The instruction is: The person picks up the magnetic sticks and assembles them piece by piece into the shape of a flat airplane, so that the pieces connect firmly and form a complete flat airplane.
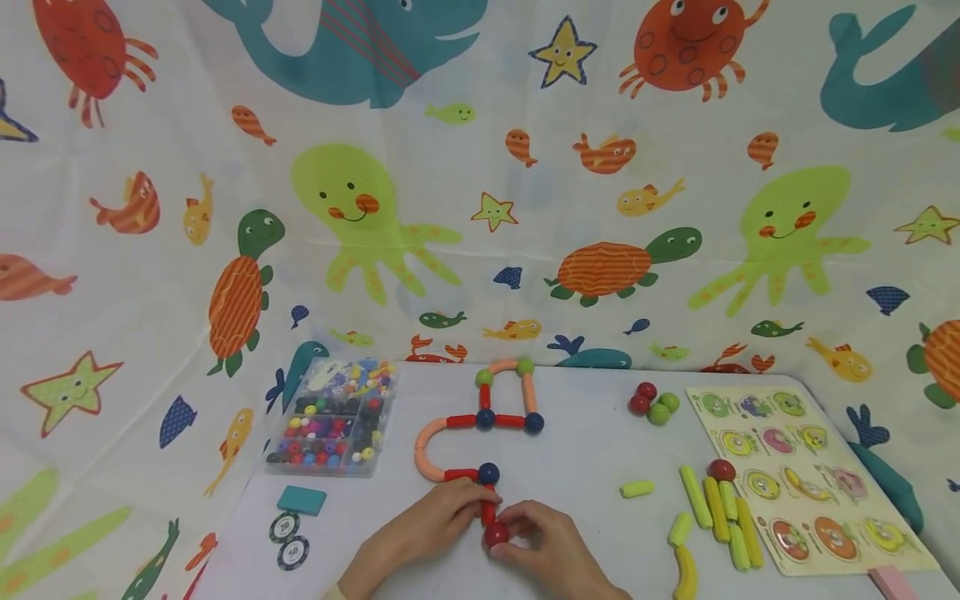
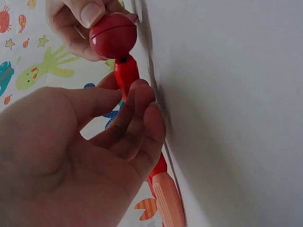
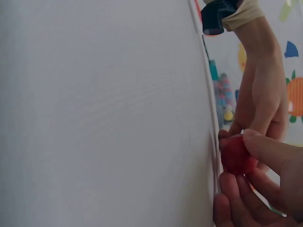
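Near front edge of white table (image 1: 592,467): a red ball (image 1: 496,534) is pinched between thumb and fingertips of the right hand (image 1: 551,546). In the left wrist view the ball (image 2: 113,35) is seen touching the end of a short red rod (image 2: 126,73). The rod is gripped by the curled fingers of the left hand (image 1: 427,525), just left of the ball. In the right wrist view the ball (image 3: 235,155) is seen low against the table surface, with the left hand behind it.

The rod is joined at its far end to a dark blue ball (image 1: 488,473), part of a chain of rods and balls (image 1: 480,421) laid out just behind the red ball: a peach curved piece, red rods, more blue balls, and a peach arch with green balls at the far end.

Left of the red ball: two poker chips (image 1: 288,539) and a teal block (image 1: 302,500); further back, a clear bead box (image 1: 333,417).

Right of the red ball: loose yellow-green sticks (image 1: 716,512), one stick (image 1: 637,488) lying apart. Behind these, a cluster of red and green balls (image 1: 652,402). Furthest right, a peg puzzle board (image 1: 802,475).

A sea-animal printed cloth (image 1: 480,183) is hung behind the table.
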Motion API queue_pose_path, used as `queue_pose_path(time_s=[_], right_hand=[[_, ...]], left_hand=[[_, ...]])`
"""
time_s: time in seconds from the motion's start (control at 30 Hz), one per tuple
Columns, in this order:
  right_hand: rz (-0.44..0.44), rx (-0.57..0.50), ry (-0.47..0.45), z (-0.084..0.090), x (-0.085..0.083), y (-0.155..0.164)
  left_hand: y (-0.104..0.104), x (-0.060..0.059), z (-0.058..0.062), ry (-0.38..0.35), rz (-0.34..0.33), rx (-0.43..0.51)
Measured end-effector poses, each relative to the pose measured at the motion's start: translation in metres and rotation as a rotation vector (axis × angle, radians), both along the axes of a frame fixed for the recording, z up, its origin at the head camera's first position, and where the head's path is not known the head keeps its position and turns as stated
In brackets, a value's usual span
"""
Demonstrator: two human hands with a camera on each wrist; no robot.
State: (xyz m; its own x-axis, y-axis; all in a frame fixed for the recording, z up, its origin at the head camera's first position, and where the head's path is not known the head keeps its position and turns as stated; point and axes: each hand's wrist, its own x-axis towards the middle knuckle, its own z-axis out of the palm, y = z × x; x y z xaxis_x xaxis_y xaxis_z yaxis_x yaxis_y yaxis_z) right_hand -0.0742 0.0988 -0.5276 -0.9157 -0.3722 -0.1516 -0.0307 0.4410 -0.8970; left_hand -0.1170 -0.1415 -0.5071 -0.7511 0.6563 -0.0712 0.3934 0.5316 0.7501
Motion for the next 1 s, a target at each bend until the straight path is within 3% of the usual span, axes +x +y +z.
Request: queue_pose_path(time_s=[0.37,0.67,0.83,1.0], right_hand=[[0.019,-0.002,0.078,0.000,0.000,-0.005],[-0.008,0.049,0.009,0.004,0.002,0.007],[-0.099,0.089,0.055,0.008,-0.002,0.029],[-0.297,0.172,0.070,0.016,-0.011,0.061]], left_hand=[[0.000,-0.001,0.002,-0.017,-0.005,0.013],[-0.002,0.000,-0.001,-0.003,-0.039,0.045],[-0.002,-0.001,-0.002,-0.039,-0.080,0.091],[-0.003,0.000,-0.004,-0.094,-0.089,0.117]])
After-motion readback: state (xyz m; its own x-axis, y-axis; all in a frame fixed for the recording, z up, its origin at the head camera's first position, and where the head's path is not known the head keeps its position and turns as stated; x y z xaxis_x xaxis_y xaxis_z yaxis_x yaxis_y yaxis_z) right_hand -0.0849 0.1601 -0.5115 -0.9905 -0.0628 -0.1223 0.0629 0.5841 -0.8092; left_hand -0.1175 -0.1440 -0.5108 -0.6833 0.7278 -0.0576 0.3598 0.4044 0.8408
